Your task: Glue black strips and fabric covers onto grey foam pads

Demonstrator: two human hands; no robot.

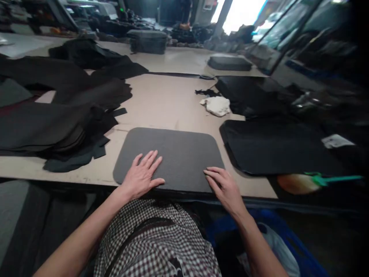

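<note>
A grey rounded-corner panel [178, 150] lies flat at the table's front edge, directly before me. My left hand [142, 175] rests palm down on its left half, with the fingers spread. Over the panel's right side is my right hand [223, 184], its thumb and fingertips drawn together at the surface. Whatever may be between those fingertips is too small to make out. A black rounded panel or stack [276, 150] lies just to the right of the grey one.
Dark cut sheets [49, 123] are piled on the left of the table [167, 96]. A crumpled white piece [217, 105] lies beyond the panel. At the front right is an orange-brown object with a green handle [300, 182]. Dark stacks [148, 40] stand farther back.
</note>
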